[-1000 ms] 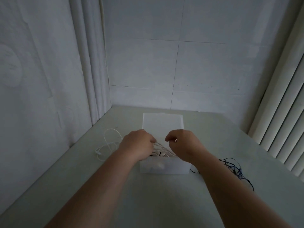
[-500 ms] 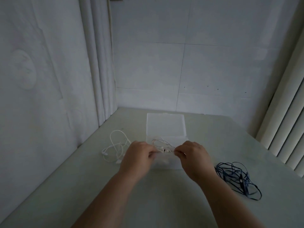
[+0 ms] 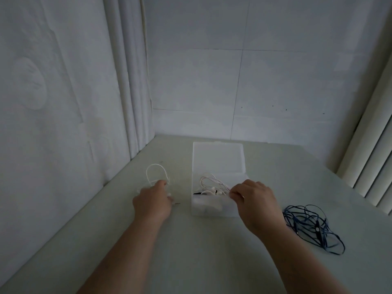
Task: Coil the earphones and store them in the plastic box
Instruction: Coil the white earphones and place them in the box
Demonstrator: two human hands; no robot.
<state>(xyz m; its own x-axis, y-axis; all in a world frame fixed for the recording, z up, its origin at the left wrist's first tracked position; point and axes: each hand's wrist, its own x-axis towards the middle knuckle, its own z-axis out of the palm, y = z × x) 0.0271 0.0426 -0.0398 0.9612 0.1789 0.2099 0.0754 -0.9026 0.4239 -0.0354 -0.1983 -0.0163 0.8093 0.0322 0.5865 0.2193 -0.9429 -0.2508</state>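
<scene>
While our right hand (image 3: 255, 201) pinches white earphone wires (image 3: 209, 183) in the translucent plastic box (image 3: 212, 210) mid-frame, our left hand (image 3: 151, 201) covers a looped white cord (image 3: 156, 166). Whether its grip is closed, we cannot tell.

Blue earphones (image 3: 316, 226) clutter table (image 3: 212, 262) right of plastic box (image 3: 212, 211)

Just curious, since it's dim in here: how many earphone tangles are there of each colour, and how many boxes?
White earphones: 2, the loose set and the boxed set
Dark blue earphones: 1
Plastic box: 1
Total: 4
</scene>
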